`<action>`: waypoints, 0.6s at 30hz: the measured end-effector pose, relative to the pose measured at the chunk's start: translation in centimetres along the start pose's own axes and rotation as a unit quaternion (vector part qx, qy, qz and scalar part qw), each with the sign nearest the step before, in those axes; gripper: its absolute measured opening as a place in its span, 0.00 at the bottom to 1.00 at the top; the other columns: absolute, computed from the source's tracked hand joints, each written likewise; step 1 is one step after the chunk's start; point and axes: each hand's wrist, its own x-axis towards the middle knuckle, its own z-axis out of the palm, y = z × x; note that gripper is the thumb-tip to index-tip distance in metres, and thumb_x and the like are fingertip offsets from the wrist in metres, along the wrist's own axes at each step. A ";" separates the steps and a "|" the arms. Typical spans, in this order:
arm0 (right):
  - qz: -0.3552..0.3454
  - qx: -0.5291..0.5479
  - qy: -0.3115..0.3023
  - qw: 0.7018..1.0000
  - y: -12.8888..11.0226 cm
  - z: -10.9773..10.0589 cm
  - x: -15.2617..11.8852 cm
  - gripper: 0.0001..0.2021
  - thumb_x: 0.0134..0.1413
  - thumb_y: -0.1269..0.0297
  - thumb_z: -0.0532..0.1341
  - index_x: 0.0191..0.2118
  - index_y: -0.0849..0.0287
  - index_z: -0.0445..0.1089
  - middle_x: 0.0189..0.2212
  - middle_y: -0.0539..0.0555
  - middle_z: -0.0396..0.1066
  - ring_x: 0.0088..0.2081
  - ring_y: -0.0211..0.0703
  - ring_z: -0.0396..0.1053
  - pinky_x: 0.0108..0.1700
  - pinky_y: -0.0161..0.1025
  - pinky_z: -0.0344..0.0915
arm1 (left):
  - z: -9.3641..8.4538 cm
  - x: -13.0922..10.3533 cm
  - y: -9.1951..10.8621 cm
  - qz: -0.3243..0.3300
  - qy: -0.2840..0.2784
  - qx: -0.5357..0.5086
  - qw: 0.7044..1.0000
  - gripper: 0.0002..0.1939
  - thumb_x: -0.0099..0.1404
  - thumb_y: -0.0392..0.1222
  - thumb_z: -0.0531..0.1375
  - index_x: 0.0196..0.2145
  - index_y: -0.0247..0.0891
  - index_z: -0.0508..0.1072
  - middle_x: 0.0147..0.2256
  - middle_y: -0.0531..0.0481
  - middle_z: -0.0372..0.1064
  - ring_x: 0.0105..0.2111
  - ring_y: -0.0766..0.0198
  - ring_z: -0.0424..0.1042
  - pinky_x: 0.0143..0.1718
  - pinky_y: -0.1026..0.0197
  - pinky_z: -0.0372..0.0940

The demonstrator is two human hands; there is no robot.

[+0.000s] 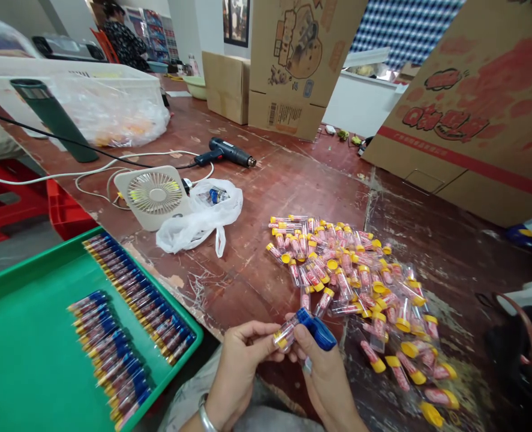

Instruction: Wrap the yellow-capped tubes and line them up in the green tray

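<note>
Above the near edge of the table, my left hand (239, 363) pinches a small clear tube (283, 337) with a patterned label. My right hand (326, 369) touches the tube's other end, where blue film shows, and its fingers are closed around a bunch of glossy blue plastic film (322, 335). Whether the film at the tube is separate from the bunch, I cannot tell. Just beyond my hands spreads a loose pile of yellow-capped clear tubes (344, 282) with pink contents. On my left, a green tray (32, 264) carries rows of blue-ended tubes (142, 300).
A white plastic bag (180, 234), a small fan (153, 195) and a heat gun (227, 153) lie past the tray, with cables around them. A dark green flask (59, 123) stands beside a white bin (108, 72). Large cardboard boxes (468, 114) line the back right.
</note>
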 end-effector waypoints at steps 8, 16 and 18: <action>-0.004 -0.006 -0.004 1.000 0.2 0.1 0.1 0.13 0.44 0.56 0.72 0.34 0.59 0.79 0.20 0.49 0.71 0.21 0.36 0.61 0.23 0.33 0.59 | -0.1 0.1 0.0 -0.001 0.006 -0.010 1.000 0.12 0.45 0.40 0.75 0.27 0.31 0.82 0.21 0.46 0.77 0.21 0.66 0.74 0.24 0.69 0.69; -0.014 -0.030 0.005 0.999 0.2 0.4 0.4 0.14 0.43 0.55 0.72 0.33 0.60 0.79 0.20 0.50 0.71 0.22 0.37 0.62 0.23 0.33 0.59 | -0.2 0.3 -0.4 -0.007 0.021 -0.024 0.999 0.14 0.43 0.42 0.75 0.25 0.30 0.80 0.20 0.46 0.77 0.21 0.64 0.74 0.24 0.67 0.69; -0.017 -0.043 0.010 0.999 0.4 0.5 0.5 0.15 0.43 0.54 0.72 0.33 0.61 0.79 0.19 0.50 0.70 0.21 0.37 0.61 0.23 0.34 0.59 | -0.2 0.4 -0.3 -0.008 0.023 -0.027 0.999 0.14 0.43 0.43 0.75 0.25 0.30 0.80 0.20 0.46 0.77 0.21 0.65 0.74 0.24 0.67 0.69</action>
